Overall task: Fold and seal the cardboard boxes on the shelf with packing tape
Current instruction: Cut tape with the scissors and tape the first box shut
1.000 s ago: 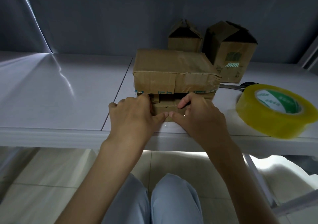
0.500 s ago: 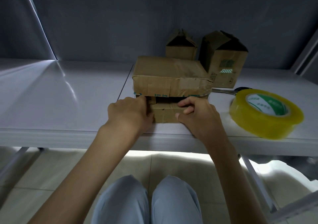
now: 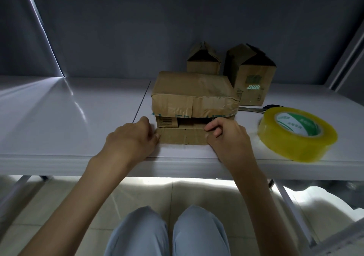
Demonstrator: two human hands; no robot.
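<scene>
A worn cardboard box (image 3: 194,96) lies on the white shelf (image 3: 69,118), its open end facing me. Its bottom flap (image 3: 183,135) is folded out flat toward the shelf's front edge. My left hand (image 3: 132,139) pinches the flap's left end. My right hand (image 3: 226,137) grips its right end, thumb and forefinger curled at the box's corner. A small side flap with a barcode (image 3: 167,121) stands inside the opening. A big roll of yellowish packing tape (image 3: 295,133) lies flat to the right of the box.
Two smaller open-topped cardboard boxes stand at the back: one (image 3: 203,62) behind the worn box, a taller one (image 3: 251,76) to its right. Scissors (image 3: 260,108) lie between the tall box and the tape. My knees (image 3: 169,234) are below the shelf edge.
My hands have moved apart from the middle of the flap to its two ends, and the flap has come down flat onto the shelf. The view has shifted slightly.
</scene>
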